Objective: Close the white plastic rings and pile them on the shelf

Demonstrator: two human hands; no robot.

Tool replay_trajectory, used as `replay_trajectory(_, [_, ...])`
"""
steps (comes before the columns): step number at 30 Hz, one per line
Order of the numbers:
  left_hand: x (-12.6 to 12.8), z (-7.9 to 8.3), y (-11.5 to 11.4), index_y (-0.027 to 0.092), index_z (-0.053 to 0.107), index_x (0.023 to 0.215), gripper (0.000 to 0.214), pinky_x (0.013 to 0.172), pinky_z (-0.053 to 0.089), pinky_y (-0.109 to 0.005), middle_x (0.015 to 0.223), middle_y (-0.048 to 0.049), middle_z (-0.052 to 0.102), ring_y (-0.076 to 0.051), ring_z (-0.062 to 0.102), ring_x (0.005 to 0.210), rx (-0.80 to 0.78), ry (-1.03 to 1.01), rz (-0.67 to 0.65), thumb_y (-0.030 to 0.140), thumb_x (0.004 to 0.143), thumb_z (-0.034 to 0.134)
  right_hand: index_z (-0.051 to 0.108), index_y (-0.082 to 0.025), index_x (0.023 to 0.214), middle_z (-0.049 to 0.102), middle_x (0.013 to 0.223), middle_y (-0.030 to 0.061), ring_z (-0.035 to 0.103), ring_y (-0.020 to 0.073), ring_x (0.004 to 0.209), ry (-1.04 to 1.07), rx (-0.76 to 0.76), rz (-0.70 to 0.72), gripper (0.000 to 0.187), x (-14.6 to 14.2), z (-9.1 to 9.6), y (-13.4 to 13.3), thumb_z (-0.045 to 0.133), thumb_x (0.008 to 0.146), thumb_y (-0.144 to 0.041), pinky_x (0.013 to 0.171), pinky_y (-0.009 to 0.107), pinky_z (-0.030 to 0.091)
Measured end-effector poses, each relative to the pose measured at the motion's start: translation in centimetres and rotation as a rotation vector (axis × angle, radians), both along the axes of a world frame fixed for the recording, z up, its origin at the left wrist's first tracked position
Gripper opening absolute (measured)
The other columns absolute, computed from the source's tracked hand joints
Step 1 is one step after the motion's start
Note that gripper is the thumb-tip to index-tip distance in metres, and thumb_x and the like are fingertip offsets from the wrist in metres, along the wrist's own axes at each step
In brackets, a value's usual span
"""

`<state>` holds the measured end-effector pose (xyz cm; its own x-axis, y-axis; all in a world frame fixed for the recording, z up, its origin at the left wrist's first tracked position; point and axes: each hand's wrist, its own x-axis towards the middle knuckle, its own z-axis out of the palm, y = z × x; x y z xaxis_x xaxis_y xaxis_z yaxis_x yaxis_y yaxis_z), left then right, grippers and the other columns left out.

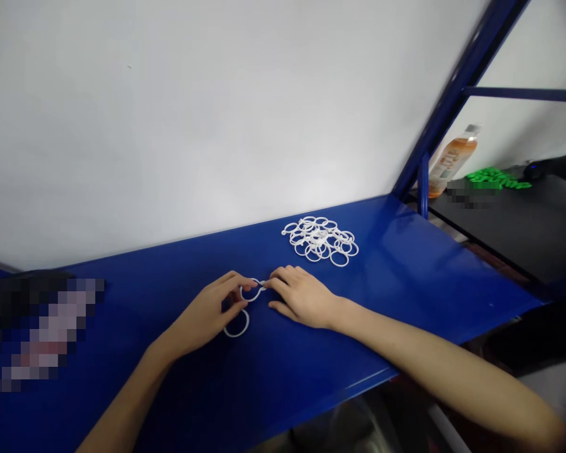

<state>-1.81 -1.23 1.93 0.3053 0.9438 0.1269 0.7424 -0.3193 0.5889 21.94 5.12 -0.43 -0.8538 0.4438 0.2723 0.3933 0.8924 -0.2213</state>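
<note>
1. At the far left, a pixelated object (pixel 42 333) was observed lying on the blue steel shelf top (pixel 396 277). It was too blurred to be identified.
2. The left hand (pixel 205 311) was found curled, with the fingers bent over the top of a white plastic ring (pixel 251 290) and the palm held above the shelf top.
3. A second white plastic ring (pixel 237 323) was seen lying flat on the shelf top, directly under the left hand. Whether it was linked to the held ring could not be determined.
4. The held ring was located between both hands, just above the second ring, and was pinched from each side.
5. The right hand (pixel 302 296) was recorded pressing inward, with the thumb and forefinger closed on the ring's right end. The remaining fingers rested near the shelf top.
6. A heap of white plastic rings (pixel 319 240) was noted beyond the hands, overlapping one another and lying apart from them.
7. At the far right, a plastic drink bottle (pixel 453 160) and green pieces (pixel 497 179) were observed beyond a blue steel upright (pixel 423 185), beside a black surface (pixel 514 226).
</note>
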Motion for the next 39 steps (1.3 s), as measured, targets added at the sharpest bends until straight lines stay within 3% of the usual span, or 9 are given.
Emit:
replay_trajectory(3, [-0.5,0.0,-0.4,0.027,0.056,0.131,0.047,0.072,0.056,-0.028,0.105,-0.0028,0.064,-0.014,0.064,0.081,-0.016,0.075,0.015,0.017,0.085,0.052,0.058,-0.019,0.133,0.059,0.121,0.0132,0.056,0.0241,0.100,-0.019,0.027,0.007,0.036,-0.1,0.0,0.0,0.052,0.101,-0.034,0.088,0.041,0.046])
replay_trajectory(7, [-0.5,-1.1,-0.2,0.027,0.055,0.136,0.048,0.096,0.052,-0.039,0.126,-0.0074,0.059,-0.022,0.060,0.109,0.151,0.211,0.039,0.027,0.088,0.058,0.059,-0.019,0.132,0.060,0.120,0.0129,0.056,0.0237,0.099,-0.041,0.032,0.007,0.035,-0.1,0.1,0.1,0.053,0.101,-0.034,0.087,0.039,0.045])
replay_trajectory(12, [0.3,-2.4,0.6,0.026,0.065,0.119,0.034,0.092,0.050,-0.042,0.111,-0.0053,0.065,-0.023,0.060,0.103,0.210,0.300,0.090,0.039,0.088,0.064,0.058,-0.014,0.125,0.062,0.114,0.0131,0.058,0.0241,0.098,0.004,-0.005,-0.029,0.033,-0.1,0.2,0.1,0.057,0.098,-0.033,0.086,0.039,0.046])
replay_trajectory(18, [2.1,-2.4,0.1,0.022,0.063,0.114,0.039,0.088,0.049,-0.038,0.107,-0.0049,0.063,-0.022,0.061,0.098,0.413,0.230,0.236,0.049,0.086,0.067,0.062,-0.017,0.092,0.067,0.091,0.0061,0.061,0.0186,0.083,0.209,-0.327,-0.157,0.026,-0.3,0.8,-0.6,0.057,0.099,-0.042,0.074,0.030,0.047])
replay_trajectory(23, [3.5,-2.0,-0.4,0.021,0.062,0.094,0.038,0.079,0.047,-0.036,0.089,-0.0028,0.065,-0.021,0.061,0.084,0.527,0.166,0.181,0.057,0.084,0.066,0.063,-0.019,0.096,0.070,0.083,0.0010,0.063,0.0127,0.069,0.378,-0.527,-0.195,0.015,-0.5,0.7,-0.9,0.052,0.101,-0.028,0.064,0.024,0.044])
replay_trajectory(27, [3.6,-1.0,-0.5,0.022,0.062,0.080,0.034,0.069,0.046,-0.029,0.078,0.0007,0.065,-0.015,0.060,0.075,0.285,-0.067,0.181,0.051,0.095,0.052,0.065,-0.017,0.101,0.072,0.094,0.0050,0.066,0.0157,0.082,0.384,-0.367,-0.138,0.015,-0.2,0.5,-0.6,0.052,0.101,-0.023,0.075,0.026,0.048])
replay_trajectory(30, [3.5,-0.9,-0.4,0.023,0.065,0.082,0.028,0.068,0.046,-0.028,0.078,0.0018,0.067,-0.015,0.061,0.073,0.167,-0.159,0.261,0.047,0.092,0.057,0.065,-0.014,0.107,0.069,0.094,0.0075,0.063,0.0173,0.084,0.321,-0.177,0.005,0.020,0.1,0.5,-0.7,0.048,0.103,-0.024,0.076,0.028,0.049])
replay_trajectory(33, [3.4,-1.1,-0.4,0.024,0.067,0.084,0.020,0.074,0.046,-0.030,0.080,0.0025,0.069,-0.016,0.062,0.077,0.157,-0.172,0.279,0.043,0.088,0.062,0.065,-0.011,0.107,0.065,0.087,0.0083,0.056,0.0177,0.077,0.238,-0.004,0.086,0.026,0.4,0.6,-1.2,0.042,0.105,-0.022,0.070,0.029,0.048])
replay_trajectory(39, [3.8,-1.2,-1.0,0.024,0.064,0.072,0.027,0.077,0.042,-0.032,0.075,0.0039,0.069,-0.016,0.060,0.077,0.308,-0.102,0.133,0.034,0.095,0.055,0.064,-0.007,0.108,0.065,0.084,0.0095,0.052,0.0189,0.074,0.177,0.273,0.191,0.028,0.9,0.9,-2.1,0.036,0.104,-0.010,0.068,0.031,0.046])
